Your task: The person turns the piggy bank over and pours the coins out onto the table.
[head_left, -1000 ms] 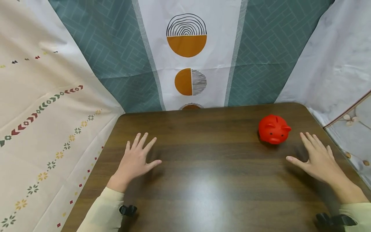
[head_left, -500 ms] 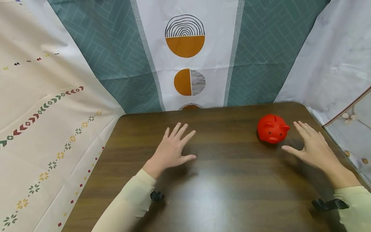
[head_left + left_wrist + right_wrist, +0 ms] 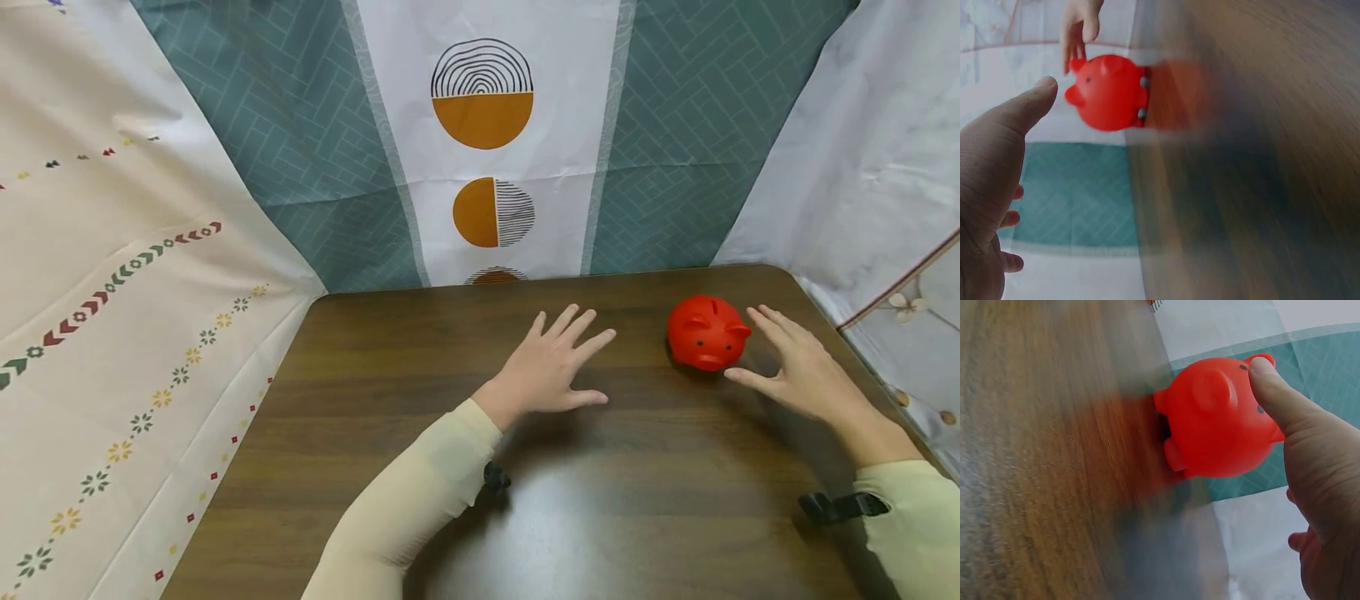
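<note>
A round red piggy bank (image 3: 707, 333) with a coin slot on top stands upright at the far right of the table, its snout toward me. My right hand (image 3: 806, 371) hovers just right of it, thumb and fingers spread and apparently not touching. To its left is my left hand (image 3: 551, 367), fingers fanned out and holding nothing, with a gap of table in between. The left wrist view shows the piggy bank (image 3: 1110, 94) beyond my left thumb. In the right wrist view my thumb overlaps part of the piggy bank's face (image 3: 1216, 415).
A dark wooden table (image 3: 360, 367) with rounded far corners carries the piggy bank. Behind it hangs a green and white cloth (image 3: 315, 167). A patterned cream cloth (image 3: 112, 292) borders the left side, and a whitish cloth (image 3: 862, 167) the right.
My left hand has swept right and slightly away from me across the table toward the piggy bank. My right hand has shifted a little left and forward, closer to it. The piggy bank stays in place.
</note>
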Action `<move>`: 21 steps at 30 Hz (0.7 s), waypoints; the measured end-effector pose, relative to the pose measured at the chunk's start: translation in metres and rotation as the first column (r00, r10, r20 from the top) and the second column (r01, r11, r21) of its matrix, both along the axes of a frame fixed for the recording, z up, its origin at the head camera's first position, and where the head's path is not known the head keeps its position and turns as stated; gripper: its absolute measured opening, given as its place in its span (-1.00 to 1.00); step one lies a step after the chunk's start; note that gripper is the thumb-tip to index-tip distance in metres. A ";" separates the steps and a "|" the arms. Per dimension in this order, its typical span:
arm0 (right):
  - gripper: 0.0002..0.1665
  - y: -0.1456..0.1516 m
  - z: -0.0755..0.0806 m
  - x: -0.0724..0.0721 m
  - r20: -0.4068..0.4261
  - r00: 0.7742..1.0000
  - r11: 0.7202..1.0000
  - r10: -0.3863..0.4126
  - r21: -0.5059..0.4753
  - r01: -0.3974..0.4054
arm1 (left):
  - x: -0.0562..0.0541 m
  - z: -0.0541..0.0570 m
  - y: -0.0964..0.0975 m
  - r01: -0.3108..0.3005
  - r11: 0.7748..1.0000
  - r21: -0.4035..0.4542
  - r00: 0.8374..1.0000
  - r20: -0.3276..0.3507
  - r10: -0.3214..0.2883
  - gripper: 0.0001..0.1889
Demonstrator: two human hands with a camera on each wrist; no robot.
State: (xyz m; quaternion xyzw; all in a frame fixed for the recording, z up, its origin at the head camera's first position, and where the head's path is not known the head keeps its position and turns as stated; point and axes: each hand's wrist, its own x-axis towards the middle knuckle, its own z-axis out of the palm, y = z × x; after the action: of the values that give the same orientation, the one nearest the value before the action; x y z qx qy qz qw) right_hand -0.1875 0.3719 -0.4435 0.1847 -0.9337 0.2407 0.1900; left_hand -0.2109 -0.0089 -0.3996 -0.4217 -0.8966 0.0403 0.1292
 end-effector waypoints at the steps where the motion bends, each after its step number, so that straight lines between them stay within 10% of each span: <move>1: 0.21 0.000 -0.001 -0.002 0.002 1.000 1.000 0.009 -0.008 -0.009 | -0.001 -0.001 0.007 0.005 1.000 -0.010 1.000 0.001 -0.005 -0.06; 21: 0.16 -0.005 -0.017 -0.020 -0.004 0.999 0.998 0.033 -0.050 -0.033 | -0.019 -0.009 0.113 0.063 0.990 -0.128 0.995 0.084 -0.052 -0.01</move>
State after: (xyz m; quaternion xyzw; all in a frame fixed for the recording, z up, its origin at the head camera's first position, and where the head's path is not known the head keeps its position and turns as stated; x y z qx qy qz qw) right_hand -0.2077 0.3666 -0.4607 0.1956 -0.9240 0.2666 0.1921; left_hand -0.2294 0.1036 -0.4083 -0.4564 -0.8839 0.0783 0.0660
